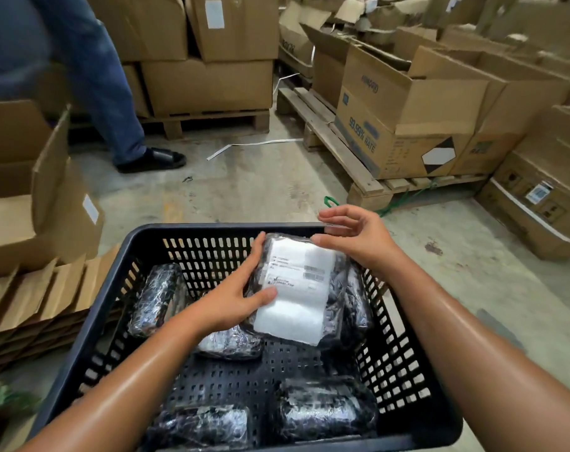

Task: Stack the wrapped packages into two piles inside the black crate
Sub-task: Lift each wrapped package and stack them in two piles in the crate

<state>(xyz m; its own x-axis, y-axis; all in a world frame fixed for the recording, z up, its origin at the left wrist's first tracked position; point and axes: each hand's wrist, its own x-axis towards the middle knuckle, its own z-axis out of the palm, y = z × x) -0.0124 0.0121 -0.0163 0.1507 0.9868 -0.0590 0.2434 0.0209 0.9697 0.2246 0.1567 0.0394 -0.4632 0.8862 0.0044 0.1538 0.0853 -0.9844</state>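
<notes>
The labelled package [293, 288], black wrap with a white label sheet on top, sits in the far right part of the black crate [212, 228], tilted, its far end up near the far wall. Label text is too blurred to read.

Your left hand [236, 298] grasps this pkg: thumb lies on the white label, fingers run along its left edge. The underside of the grip is hidden, so contact below the pkg can't be confirmed.

Your right hand [355, 238] is over the pkg's far right corner, fingers curled loosely, spread, not closed on anything. Thumb tip looks to touch the pkg's top edge; whether the other fingers touch the crate rim can't be told.

Other wrapped pkgs in the crate:
- Left package [156, 298], standing against the left wall, lower end hidden behind your left forearm.
- Centre package [228, 344], flat on the crate floor, partly under your left wrist and the labelled pkg.
- Right package [355, 305], against the right wall, mostly covered by the labelled pkg; how many lie there can't be told.
- Near left package [205, 425] and near right package [326, 409], both on the floor at the near wall, partly hidden by the rim.

Around the crate: concrete floor [261, 177]; flattened cardboard [32, 305] stacked to the left; an open carton [404, 119] on a wooden pallet [349, 164] to the right. Another person's leg [114, 102] and sandal show top left; the rest is cut off by the frame edge.
</notes>
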